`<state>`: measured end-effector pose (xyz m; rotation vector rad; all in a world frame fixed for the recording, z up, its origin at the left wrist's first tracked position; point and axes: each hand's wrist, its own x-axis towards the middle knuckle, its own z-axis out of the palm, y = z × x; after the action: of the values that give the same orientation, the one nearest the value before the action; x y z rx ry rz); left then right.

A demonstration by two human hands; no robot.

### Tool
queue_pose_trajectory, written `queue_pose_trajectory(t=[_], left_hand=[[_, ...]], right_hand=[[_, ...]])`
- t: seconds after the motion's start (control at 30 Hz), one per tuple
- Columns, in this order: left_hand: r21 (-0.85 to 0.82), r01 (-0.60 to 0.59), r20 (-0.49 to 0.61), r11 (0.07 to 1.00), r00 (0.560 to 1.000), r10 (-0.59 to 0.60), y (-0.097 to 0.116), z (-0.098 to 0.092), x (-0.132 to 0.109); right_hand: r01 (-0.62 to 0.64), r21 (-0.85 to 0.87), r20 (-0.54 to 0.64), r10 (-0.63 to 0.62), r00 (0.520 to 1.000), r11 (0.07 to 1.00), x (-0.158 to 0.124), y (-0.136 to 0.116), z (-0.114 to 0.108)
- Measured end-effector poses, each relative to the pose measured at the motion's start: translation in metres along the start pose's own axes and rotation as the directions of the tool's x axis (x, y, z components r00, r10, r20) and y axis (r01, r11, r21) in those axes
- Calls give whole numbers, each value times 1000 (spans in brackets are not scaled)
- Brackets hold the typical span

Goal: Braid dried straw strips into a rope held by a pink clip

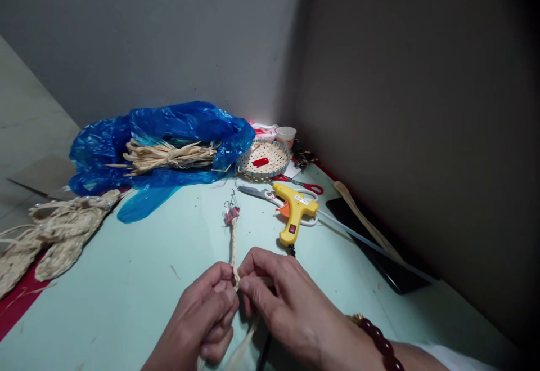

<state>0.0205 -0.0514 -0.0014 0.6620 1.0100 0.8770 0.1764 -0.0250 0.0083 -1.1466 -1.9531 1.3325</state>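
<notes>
left hand [206,314]: pinching braid [234,244], near end
right hand [284,303]: pinching a strand [265,281] there
braid: between fingertips, running to 12 o'clock
binder clip [232,214]: on braid's far end
glue gun [296,209]: 1 o'clock from hands
blue bag [169,117]: 11 o'clock, straw bundle [169,156] inside

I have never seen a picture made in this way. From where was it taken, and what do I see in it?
No machine is shown: a camera worn on a person's head looks forward and down. The bare left hand and right hand hold the near end of a thin, pale braid; a clip sits at its far end. Beyond, on the pale green table, are a yellow glue gun, scissors and a shallow woven basket. Further left, a blue bag holds pale strips.
</notes>
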Motion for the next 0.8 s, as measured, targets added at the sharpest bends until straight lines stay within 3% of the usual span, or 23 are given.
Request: queue_pose_trajectory(t=[0.3, 0.43, 0.57, 0.8], left_hand=[[8, 6, 10, 1000, 1000, -6, -4, -2, 2], [38, 27, -72, 999, 997, -24, 0, 2, -1], [170, -12, -168, 985, 985, 41, 1, 5, -2], [272, -61, -229, 960, 965, 126, -2, 4, -4]], right_hand=[[44, -84, 15, -43, 999, 996, -6, 3, 1], [28, -76, 21, -27, 999, 997, -6, 2, 1], [18, -92, 48, -13, 999, 996, -7, -3, -2], [48, 7, 109, -48, 993, 999, -6, -2, -7]])
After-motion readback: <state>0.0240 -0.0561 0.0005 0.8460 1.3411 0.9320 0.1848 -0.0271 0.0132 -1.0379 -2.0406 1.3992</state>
